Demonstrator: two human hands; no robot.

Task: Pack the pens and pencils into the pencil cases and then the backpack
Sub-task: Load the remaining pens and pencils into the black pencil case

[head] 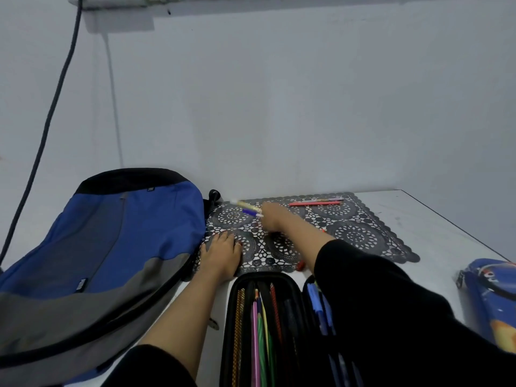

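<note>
An open black pencil case (231, 325) lies at the front centre, with several coloured pencils in its left half and blue pens (318, 305) in its right half. My right hand (275, 216) reaches over the lace mat and is shut on two pens (248, 209), one yellowish, one purple, blurred by motion. My left hand (222, 254) rests flat, fingers apart, on the mat's left edge beside the blue and grey backpack (106, 247). A red pen and a lighter pen (315, 202) lie at the mat's far edge. A second, blue printed pencil case (491, 297) sits at the right.
A black lace mat (360, 233) covers the middle of the white table (435, 219), which stands against a pale wall. A small red object (301, 265) lies at the mat's near edge. A dark cable (53, 107) hangs down the wall at the left.
</note>
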